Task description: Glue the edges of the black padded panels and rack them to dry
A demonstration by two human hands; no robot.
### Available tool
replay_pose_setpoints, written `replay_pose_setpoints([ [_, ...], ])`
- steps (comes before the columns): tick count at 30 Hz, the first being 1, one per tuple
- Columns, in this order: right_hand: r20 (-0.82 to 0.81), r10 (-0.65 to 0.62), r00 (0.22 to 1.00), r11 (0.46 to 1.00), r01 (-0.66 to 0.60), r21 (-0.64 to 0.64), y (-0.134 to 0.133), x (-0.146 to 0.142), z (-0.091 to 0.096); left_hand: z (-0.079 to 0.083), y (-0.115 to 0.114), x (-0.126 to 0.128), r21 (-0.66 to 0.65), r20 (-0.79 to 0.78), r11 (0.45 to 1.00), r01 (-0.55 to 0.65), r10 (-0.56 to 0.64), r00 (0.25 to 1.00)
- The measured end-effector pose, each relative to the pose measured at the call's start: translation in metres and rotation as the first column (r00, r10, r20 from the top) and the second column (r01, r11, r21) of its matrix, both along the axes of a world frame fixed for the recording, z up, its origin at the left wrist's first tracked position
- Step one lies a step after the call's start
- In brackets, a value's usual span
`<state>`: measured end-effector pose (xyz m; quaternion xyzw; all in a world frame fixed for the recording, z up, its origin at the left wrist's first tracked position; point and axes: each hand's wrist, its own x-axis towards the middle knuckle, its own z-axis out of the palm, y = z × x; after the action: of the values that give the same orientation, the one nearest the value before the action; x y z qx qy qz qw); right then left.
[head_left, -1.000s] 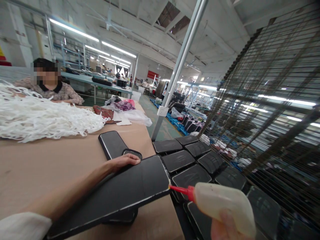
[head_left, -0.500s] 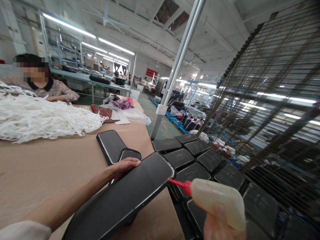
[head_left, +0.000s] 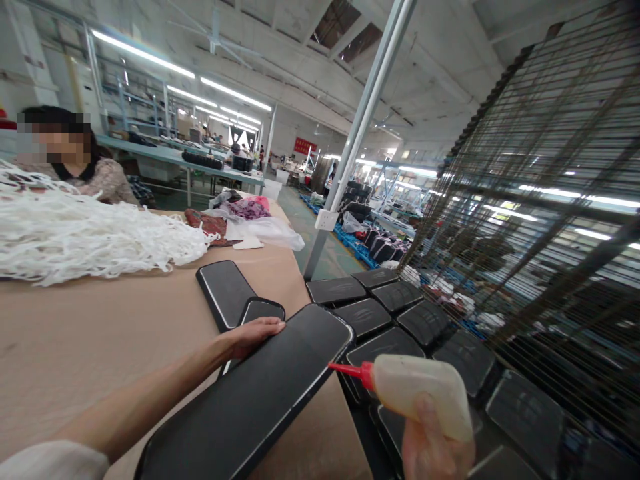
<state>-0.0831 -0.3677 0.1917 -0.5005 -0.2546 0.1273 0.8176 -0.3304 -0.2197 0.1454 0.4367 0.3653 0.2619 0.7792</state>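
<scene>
A long black padded panel (head_left: 250,393) with rounded corners and a pale line along its edge is tilted up over the table. My left hand (head_left: 257,333) grips its far left edge, thumb on top and the other fingers hidden. In my right hand (head_left: 433,440) is a translucent squeeze bottle (head_left: 420,390) of yellowish liquid, lying on its side. Its thin red nozzle (head_left: 347,369) points left, with the tip at the panel's right edge near the far corner. Behind my left hand, a smaller black panel (head_left: 225,290) rests on the table, with another beside it.
Rows of similar black panels (head_left: 363,317) lie right of the brown-covered table (head_left: 100,333). A heap of white strips (head_left: 100,233) covers the table's far left, near a seated person (head_left: 75,157). A metal post (head_left: 360,127) and wire rack (head_left: 540,153) stand beyond.
The bottle's nozzle tip has moved a little left and down along the panel's right edge, toward me. My left hand keeps its hold. The seated person's arm has drawn back.
</scene>
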Motion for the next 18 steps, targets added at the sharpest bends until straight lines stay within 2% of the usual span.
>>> replay_pose_setpoints([
  [5, -0.106, 0.109, 0.988, 0.994, -0.106, 0.042, 0.002, 0.003, -0.007, 0.001, -0.001, -0.002, -0.001, -0.006, 1.0, -0.006, 0.006, 1.0],
  [11, -0.142, 0.16, 0.977, 0.987, -0.156, 0.038, 0.005, 0.002, -0.014, -0.001, 0.0, -0.002, 0.001, -0.019, 1.0, -0.009, 0.009, 1.0],
  [16, -0.187, 0.17, 0.968, 0.985, -0.168, 0.03, 0.005, 0.0, -0.014, -0.001, 0.0, -0.001, 0.012, -0.016, 1.0, -0.001, 0.001, 1.0],
  [18, -0.185, 0.135, 0.973, 0.99, -0.138, -0.002, 0.005, 0.001, -0.015, -0.003, 0.001, 0.0, 0.01, -0.008, 1.0, 0.004, -0.004, 1.0],
])
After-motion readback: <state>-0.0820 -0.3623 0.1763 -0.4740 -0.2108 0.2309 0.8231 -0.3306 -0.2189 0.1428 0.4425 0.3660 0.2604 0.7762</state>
